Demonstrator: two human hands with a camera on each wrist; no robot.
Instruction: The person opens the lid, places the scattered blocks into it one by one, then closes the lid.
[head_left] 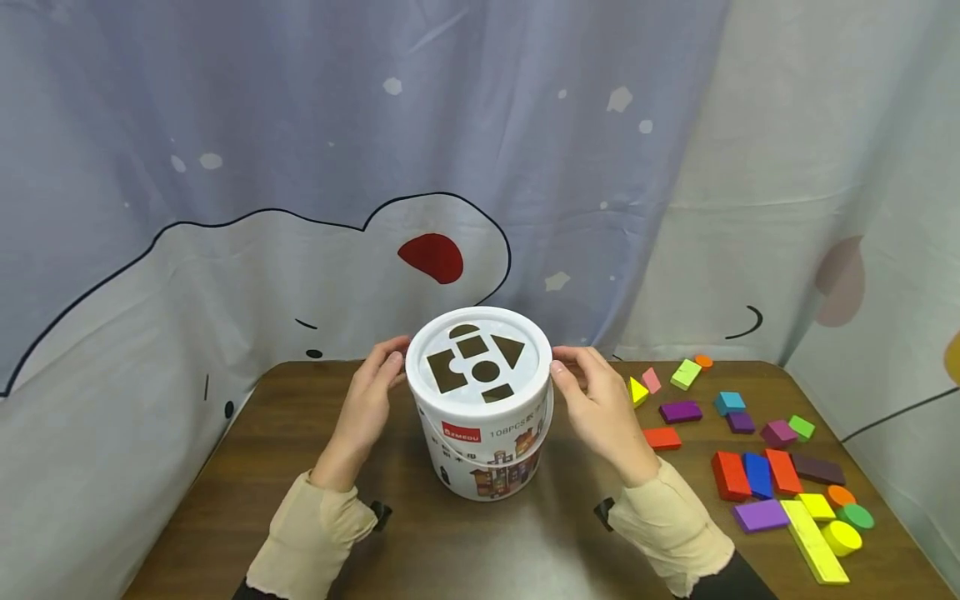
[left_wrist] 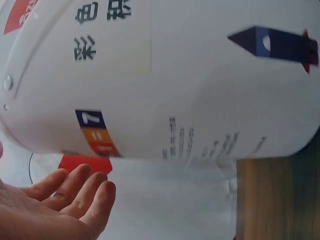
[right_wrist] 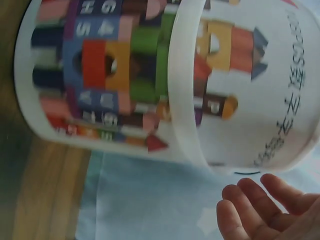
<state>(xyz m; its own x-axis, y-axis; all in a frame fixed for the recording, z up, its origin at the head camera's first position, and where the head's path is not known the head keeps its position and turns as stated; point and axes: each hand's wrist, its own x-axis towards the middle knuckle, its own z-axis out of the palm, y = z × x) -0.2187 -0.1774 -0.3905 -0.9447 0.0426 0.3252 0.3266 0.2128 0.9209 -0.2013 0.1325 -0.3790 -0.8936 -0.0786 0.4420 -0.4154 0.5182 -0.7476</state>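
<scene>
A white bucket (head_left: 487, 458) printed with pictures of toy blocks stands upright on the table, its white lid (head_left: 480, 396) on top. Dark cut-out shapes, among them a circle and a triangle, show in the lid. My left hand (head_left: 365, 408) is at the lid's left edge, thumb and fingers beside the rim. On the opposite side, my right hand (head_left: 600, 408) has its thumb against the rim. In the left wrist view the fingers (left_wrist: 82, 192) lie loosely bent, apart from the bucket wall. The right wrist view shows relaxed fingers (right_wrist: 250, 210) near the lid end.
Colored blocks lie scattered over the right side of the wooden table (head_left: 277, 467), including a long yellow block (head_left: 813, 542), a blue block (head_left: 757, 476) and a purple block (head_left: 761, 516). A patterned curtain (head_left: 337, 125) hangs behind the table. The bucket's white handle (right_wrist: 181, 85) hangs down in front.
</scene>
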